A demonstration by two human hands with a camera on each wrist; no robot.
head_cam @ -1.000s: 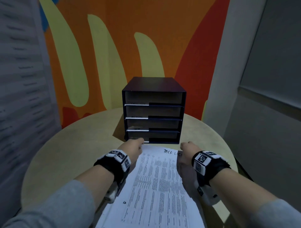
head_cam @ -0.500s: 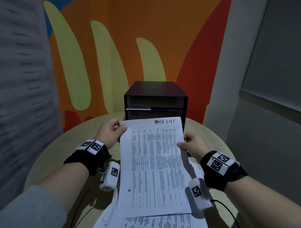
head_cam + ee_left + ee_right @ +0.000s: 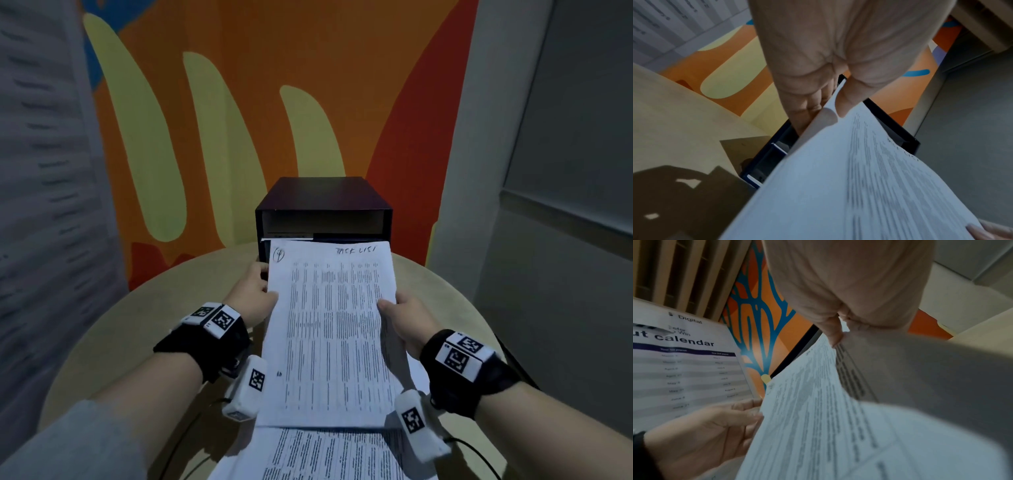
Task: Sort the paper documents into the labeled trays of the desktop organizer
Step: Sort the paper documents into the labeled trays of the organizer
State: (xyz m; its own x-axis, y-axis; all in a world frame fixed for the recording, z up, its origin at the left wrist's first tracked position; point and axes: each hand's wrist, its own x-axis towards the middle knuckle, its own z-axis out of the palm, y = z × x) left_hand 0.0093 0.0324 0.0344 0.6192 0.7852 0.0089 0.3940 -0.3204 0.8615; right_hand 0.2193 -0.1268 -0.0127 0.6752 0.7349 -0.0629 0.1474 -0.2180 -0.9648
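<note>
Round counter [image 3: 102,342] carrying one dark desktop organizer [image 3: 323,205] at its far side, backed by an orange wall mural [image 3: 239,85] with yellow and red shapes; a grey wall panel [image 3: 565,137] stands to the right and a printed poster [image 3: 684,369] headed "calendar" to the left. One printed sheet [image 3: 332,329], hand-marked "TASK LIST" at its top edge, is held raised in front of the organizer, hiding all but the topmost tray opening [image 3: 325,224]; its top edge lies level with the white label strip [image 3: 287,236] below that opening. Further printed papers [image 3: 325,455] lie flat on the counter beneath the raised sheet; their number cannot be told. Both hands hold the sheet: the left hand [image 3: 251,298] pinches its left edge, thumb on the printed face and fingers behind, as the left wrist view confirms [image 3: 818,91]; the right hand [image 3: 406,318] pinches the right edge likewise. Each forearm wears one black wristband [image 3: 205,339] bearing square coded markers, with one white camera unit [image 3: 245,390] slung beneath.
</note>
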